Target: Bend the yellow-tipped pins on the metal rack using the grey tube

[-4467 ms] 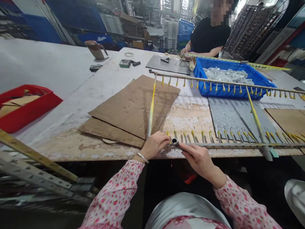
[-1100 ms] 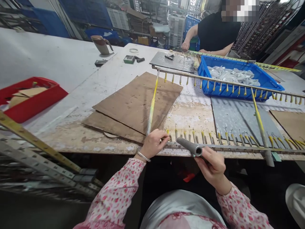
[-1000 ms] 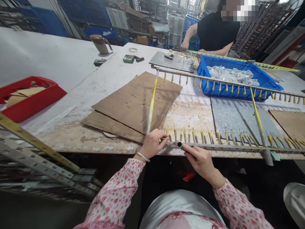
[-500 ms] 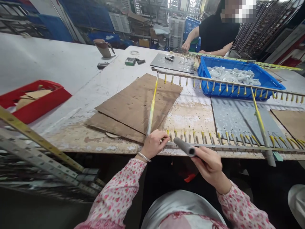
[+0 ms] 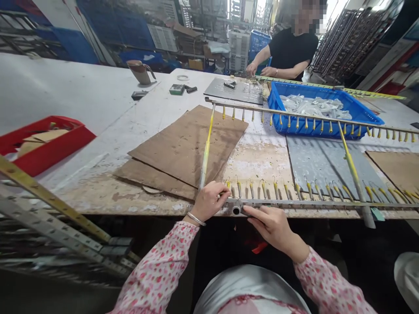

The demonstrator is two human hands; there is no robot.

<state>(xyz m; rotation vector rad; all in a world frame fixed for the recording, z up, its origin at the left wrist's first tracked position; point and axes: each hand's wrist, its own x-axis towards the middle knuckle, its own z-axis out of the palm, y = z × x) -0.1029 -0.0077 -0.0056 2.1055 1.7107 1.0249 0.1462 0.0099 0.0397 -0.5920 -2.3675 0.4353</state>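
Note:
My left hand [image 5: 211, 200] is at the left end of the rack's near bar [image 5: 314, 203], thumb and forefinger pinched together. What lies between them is too small to make out. My right hand [image 5: 270, 226] grips a short grey tube [image 5: 236, 210], its open end facing me, against the near bar close to my left fingertips. Along that bar stand several small hooked pieces [image 5: 252, 190] with grey bodies and yellow ends. More such pieces hang from the far bar [image 5: 294, 114]. Yellow-stained crosspieces [image 5: 206, 152] join the two bars.
Brown cardboard sheets [image 5: 183, 144] and a grey board [image 5: 322, 163] lie under the rack. Behind the far bar is a blue crate [image 5: 284, 124] of clear plastic pieces. At left are a red bin [image 5: 62, 148] and a brown jug [image 5: 139, 72]. A co-worker [image 5: 290, 52] works across the table.
My right hand has brought the tube left and down to the near bar, turning its end toward me. My left hand stays at the bar's end. The co-worker's hands have moved slightly.

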